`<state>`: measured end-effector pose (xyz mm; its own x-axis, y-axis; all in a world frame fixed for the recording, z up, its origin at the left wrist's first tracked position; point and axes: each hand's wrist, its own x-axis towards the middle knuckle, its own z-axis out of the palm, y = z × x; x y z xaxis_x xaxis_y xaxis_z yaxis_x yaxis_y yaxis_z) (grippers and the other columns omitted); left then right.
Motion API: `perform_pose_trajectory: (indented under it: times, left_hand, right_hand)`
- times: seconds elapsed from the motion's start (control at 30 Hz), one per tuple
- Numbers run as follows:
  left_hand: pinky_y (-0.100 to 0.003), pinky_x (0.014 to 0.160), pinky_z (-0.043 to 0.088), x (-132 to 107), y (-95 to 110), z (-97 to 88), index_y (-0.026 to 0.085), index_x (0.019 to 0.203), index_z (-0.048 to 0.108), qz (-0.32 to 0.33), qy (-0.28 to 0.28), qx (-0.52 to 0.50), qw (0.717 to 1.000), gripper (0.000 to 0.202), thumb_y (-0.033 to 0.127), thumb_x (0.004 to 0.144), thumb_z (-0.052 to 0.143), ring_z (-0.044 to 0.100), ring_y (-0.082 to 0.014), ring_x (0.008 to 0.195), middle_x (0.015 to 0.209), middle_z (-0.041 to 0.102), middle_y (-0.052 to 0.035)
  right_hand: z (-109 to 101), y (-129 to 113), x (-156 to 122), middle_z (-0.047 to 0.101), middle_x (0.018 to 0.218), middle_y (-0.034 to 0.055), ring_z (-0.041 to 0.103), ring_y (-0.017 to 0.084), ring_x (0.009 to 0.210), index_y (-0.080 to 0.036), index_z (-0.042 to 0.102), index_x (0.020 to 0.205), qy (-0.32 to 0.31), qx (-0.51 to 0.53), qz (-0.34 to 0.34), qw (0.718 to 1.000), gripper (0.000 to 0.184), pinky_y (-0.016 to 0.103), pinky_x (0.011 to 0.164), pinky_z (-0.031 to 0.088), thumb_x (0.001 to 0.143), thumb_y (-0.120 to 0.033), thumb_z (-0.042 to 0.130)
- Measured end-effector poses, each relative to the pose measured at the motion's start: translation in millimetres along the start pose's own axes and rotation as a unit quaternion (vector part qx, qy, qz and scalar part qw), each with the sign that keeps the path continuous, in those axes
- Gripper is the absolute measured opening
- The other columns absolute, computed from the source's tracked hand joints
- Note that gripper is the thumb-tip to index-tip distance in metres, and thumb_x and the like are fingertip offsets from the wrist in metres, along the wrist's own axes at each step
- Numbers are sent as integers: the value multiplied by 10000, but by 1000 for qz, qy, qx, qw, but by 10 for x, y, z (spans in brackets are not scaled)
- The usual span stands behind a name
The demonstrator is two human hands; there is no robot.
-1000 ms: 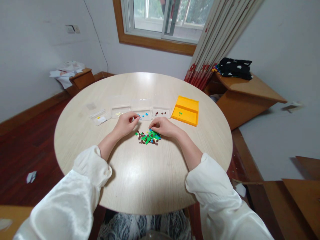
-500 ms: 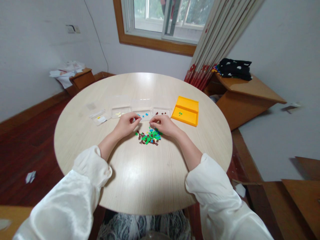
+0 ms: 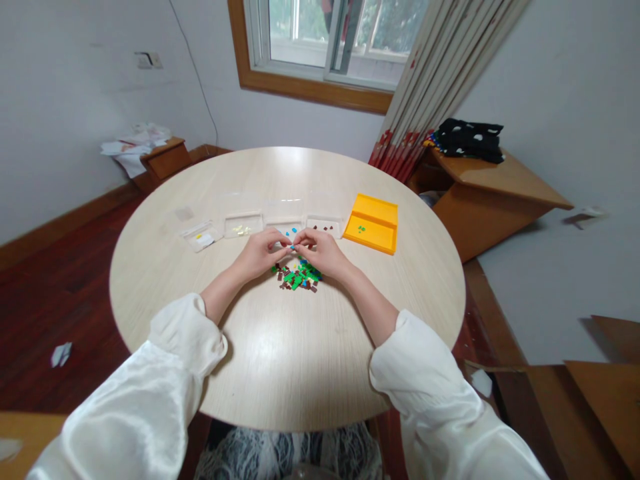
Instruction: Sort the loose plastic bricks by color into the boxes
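Observation:
A small heap of green, brown and blue pieces [image 3: 299, 276] lies in the middle of the round table [image 3: 280, 347]. My left hand [image 3: 261, 252] and my right hand [image 3: 323, 250] meet just above the heap, fingertips pinched together and almost touching. A tiny blue piece shows between the fingertips; which hand grips it I cannot make out. Behind the hands stand clear plastic boxes: one with yellow bits [image 3: 241, 225], one with blue bits [image 3: 285, 223], one with brown bits [image 3: 324, 225], and a smaller one [image 3: 201, 236] at the left.
A yellow tray [image 3: 373, 223] with a few green pieces sits right of the clear boxes. A wooden bench [image 3: 493, 183] with dark clothing stands at the right, a low stand with papers [image 3: 150, 150] at the left. Curtains hang by the window.
My right hand rose from the heap and moved left; my left hand shifted right. The fingertips of both hands now meet above the pile in front of the blue-bit box.

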<state>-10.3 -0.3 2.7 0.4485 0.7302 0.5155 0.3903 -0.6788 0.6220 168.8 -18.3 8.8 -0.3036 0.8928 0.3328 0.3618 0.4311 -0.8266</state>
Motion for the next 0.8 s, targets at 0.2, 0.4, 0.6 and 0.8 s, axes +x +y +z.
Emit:
perform_pose_trajectory:
  times: [0.2,0.4,0.6,0.8]
  left_hand:
    - [-251,609,406,-1,21,7,173,800,689,-17,-5,3,1000,149,297,796,607,532,-130,654,763,648,-39]
    - [-252,612,402,-1,41,6,169,805,686,-19,-9,2,1000,141,279,799,599,527,-129,655,761,645,-38]
    - [-254,621,400,3,46,7,164,788,677,-19,-14,4,1000,119,248,793,593,521,-128,653,738,634,-30]
    - [-258,617,403,0,47,20,164,758,664,-23,0,-1,1000,122,257,788,591,515,-127,642,723,634,-27]
  right_hand:
    - [15,-15,-7,613,749,-8,607,113,716,-175,540,783,-1,20,10,1000,28,256,695,464,783,-151,525]
    - [17,-12,-8,609,754,-9,605,111,712,-175,535,792,1,22,13,1000,39,258,704,469,780,-143,517]
    - [32,-10,-8,616,772,-3,610,115,727,-172,536,803,-4,20,14,1000,40,259,699,468,782,-151,511]
    - [-9,9,-6,635,795,13,608,125,752,-169,569,836,-2,-17,11,1000,75,249,677,457,779,-152,525]
